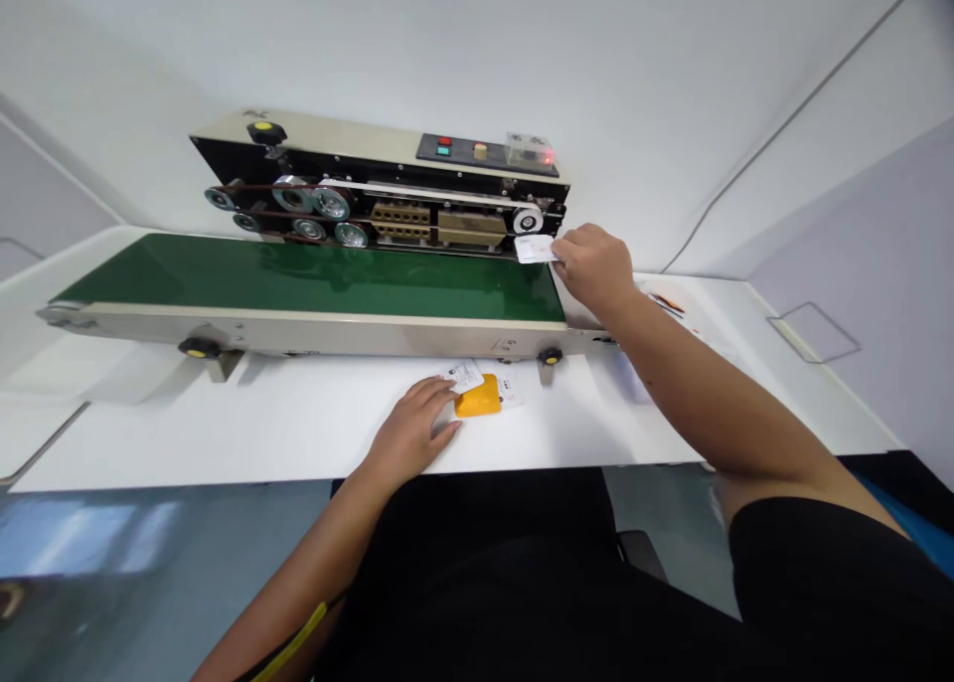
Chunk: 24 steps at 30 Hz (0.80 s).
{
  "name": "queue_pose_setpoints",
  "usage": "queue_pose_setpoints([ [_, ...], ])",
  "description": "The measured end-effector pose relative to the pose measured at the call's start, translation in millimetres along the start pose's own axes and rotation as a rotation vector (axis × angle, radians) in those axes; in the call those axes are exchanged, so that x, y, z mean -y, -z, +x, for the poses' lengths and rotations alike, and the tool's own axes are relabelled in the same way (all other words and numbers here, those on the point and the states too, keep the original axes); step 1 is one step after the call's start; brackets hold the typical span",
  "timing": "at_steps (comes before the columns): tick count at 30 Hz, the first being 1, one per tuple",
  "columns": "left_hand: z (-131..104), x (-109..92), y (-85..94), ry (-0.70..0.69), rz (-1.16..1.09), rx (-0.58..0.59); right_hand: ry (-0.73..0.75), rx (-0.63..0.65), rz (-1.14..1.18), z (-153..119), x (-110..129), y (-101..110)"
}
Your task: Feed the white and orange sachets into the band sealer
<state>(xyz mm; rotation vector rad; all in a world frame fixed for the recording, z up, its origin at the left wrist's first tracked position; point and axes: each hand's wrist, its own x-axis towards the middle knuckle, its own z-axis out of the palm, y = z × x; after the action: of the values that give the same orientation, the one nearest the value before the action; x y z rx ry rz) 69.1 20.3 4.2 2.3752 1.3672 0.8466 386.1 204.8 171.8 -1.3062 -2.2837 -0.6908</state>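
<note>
My right hand (596, 264) pinches the edge of a small white printed packet (532, 250). It holds the packet flat at the right end of a band sealer (313, 160), just below a white wheel (528, 221). My left hand (413, 428) lies on the white table with its thumb spread from its fingers. Its fingertips touch a white printed packet (466, 376) and the edge of an orange packet (478, 397). Another white packet (511, 390) is partly hidden under the orange one.
A green conveyor belt (298, 279) runs along the sealer's front. Black knobs (550, 357) jut out below its metal side. Behind my right forearm lie several flat dark and orange pieces (666, 304). The table's (260, 443) front edge is close to my body.
</note>
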Motion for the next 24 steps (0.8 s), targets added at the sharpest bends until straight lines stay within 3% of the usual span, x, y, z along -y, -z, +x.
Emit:
queue_pose_setpoints([
  [6, 2, 2, -2.0, 0.013, 0.024, 0.023, -0.012, 0.026, -0.056, -3, -9, -3],
  [10, 3, 3, -4.1, 0.028, 0.094, 0.056, -0.037, 0.077, -0.013, 12, 2, -5],
  [13, 1, 2, -5.1, 0.02, 0.154, 0.061, -0.078, 0.0, 0.096, 5, 19, 5],
  [17, 1, -2, -4.6, 0.026, 0.201, 0.057, -0.068, -0.185, 0.313, -47, 71, 21],
  [19, 3, -4, -3.2, 0.029, 0.213, 0.062, 0.063, -0.189, 0.485, -83, 106, 18],
  [21, 4, -5, -1.8, 0.023, 0.223, 0.062, 0.201, -0.062, 0.669, -116, 137, 6],
  [24, 5, -5, -1.8, -0.002, 0.249, 0.072, 0.185, 0.184, 0.784, -150, 167, -20],
])
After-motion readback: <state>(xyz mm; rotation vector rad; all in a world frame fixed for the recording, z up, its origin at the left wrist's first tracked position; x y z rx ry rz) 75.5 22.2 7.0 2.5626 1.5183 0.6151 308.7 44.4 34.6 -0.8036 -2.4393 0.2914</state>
